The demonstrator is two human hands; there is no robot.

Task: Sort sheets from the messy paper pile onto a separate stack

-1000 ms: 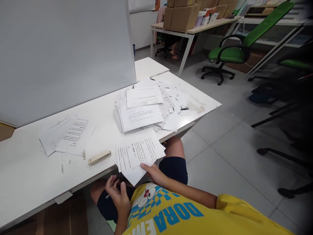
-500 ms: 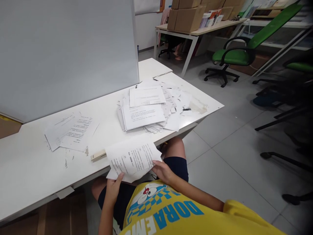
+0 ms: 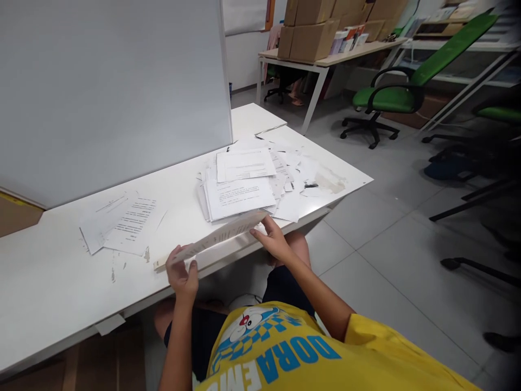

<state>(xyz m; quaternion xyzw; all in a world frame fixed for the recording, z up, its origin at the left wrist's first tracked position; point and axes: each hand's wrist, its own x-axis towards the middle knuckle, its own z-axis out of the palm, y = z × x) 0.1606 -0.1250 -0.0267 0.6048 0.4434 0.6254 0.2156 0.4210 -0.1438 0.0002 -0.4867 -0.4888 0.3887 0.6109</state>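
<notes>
Both hands are on the same sheaf of papers (image 3: 220, 234), held nearly edge-on to the camera just above the near edge of the desk (image 3: 49, 282). The left hand (image 3: 182, 274) has its fingers curled around the sheaf's left end with the thumb up against it, and the right hand (image 3: 273, 239) pinches the right end, fingers stretched along the paper. So both are closed on it, not flat open.

Just behind the sheaf there's a big messy pile of sheets (image 3: 252, 182) spread toward the desk's right corner, touching or nearly touching the sheaf's far end, can't tell which. A smaller pair of printed pages (image 3: 122, 220) lies well apart, farther left. A grey partition panel (image 3: 109, 87) stands along the desk's far edge. Green office chair (image 3: 391, 92) off on the floor beyond.
</notes>
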